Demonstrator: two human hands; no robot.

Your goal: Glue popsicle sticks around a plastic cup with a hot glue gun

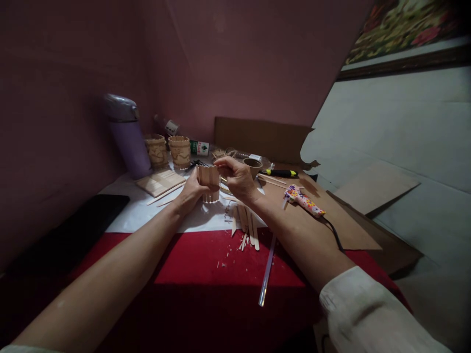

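My left hand (193, 190) is closed around the left side of a small cup made of craft sticks (209, 184), held upright above the white sheet (128, 218). At the cup's upper right rim is my right hand (237, 179), its fingers bent and drawn together. Whatever those fingers may pinch is too small or hidden to make out. Loose craft sticks (252, 228), some cut short, lie below the right wrist among wood scraps. Left of my left hand, flat sticks form a panel (161, 184).
Two finished-looking stick cups (179, 153) stand behind, beside a purple bottle (128, 147). A floral glue gun (303, 201) rests on cardboard (342, 225) at right, near a black-yellow utility knife (281, 173). A clear glue stick (268, 272) crosses the red cloth (176, 260).
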